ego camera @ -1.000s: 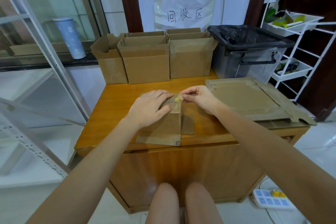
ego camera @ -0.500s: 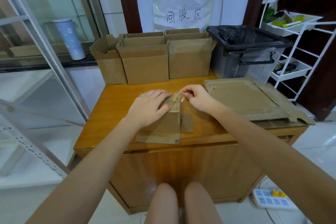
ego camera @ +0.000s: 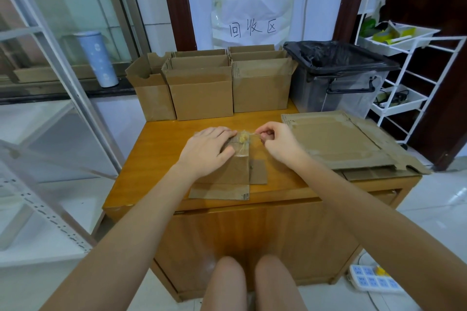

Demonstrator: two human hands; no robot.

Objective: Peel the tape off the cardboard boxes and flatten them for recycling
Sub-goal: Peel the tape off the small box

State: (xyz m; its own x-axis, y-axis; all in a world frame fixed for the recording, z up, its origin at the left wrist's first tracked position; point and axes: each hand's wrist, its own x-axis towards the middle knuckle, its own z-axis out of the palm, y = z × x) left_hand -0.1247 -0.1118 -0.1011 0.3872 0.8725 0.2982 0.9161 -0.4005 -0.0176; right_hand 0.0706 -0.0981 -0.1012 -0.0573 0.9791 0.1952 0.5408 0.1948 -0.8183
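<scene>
While the left hand (ego camera: 206,150) is lying flat with fingers spread on top of the small cardboard box (ego camera: 233,168), the right hand (ego camera: 275,145) is pinching a strip of clear tape (ego camera: 246,137) between thumb and fingertips, just beyond the left hand's fingertips.

Head view, item one: the tape. Compared with a second ago, the right hand is sitting slightly farther to the right of the box's far top edge, and the strip is stretching thinner between pinch and carton; a yellowish crumpled wad is clinging at the box end. Judgement: the peel is advancing, but the tape is not yet free.

Item two: the box. It is standing upright under the left palm, near the tabletop's (ego camera: 156,149) front edge, with loose flaps lying toward the person. It is not flattened.

Item three: flattened cardboard (ego camera: 336,144), lying just right of the right hand. Three open boxes (ego camera: 202,98) are waiting beyond both hands, apparently unprocessed.

Item four: a black-lined bin (ego camera: 338,81), standing farther right and behind.
</scene>
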